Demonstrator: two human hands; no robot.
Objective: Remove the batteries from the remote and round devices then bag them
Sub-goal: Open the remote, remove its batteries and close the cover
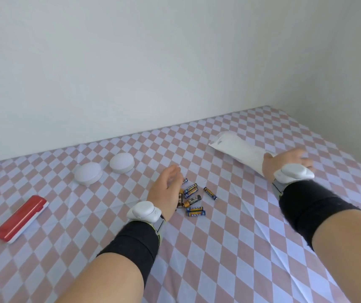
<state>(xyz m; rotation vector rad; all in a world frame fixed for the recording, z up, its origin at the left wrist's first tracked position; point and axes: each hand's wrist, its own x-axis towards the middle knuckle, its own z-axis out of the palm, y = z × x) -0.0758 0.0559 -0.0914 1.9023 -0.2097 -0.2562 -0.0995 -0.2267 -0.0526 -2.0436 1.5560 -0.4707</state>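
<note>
Several loose batteries lie in a cluster on the checked cloth at the middle. My left hand hovers at the cluster's left edge, fingers loosely bent over a black battery; whether it grips one is hidden. My right hand rests on the near end of a white plastic bag lying flat at the right. Two white round devices sit side by side at the back left. A red and white remote lies at the far left.
The checked pink and white cloth covers the whole surface, which meets a white wall at the back and right. Both wrists carry white trackers and black bands.
</note>
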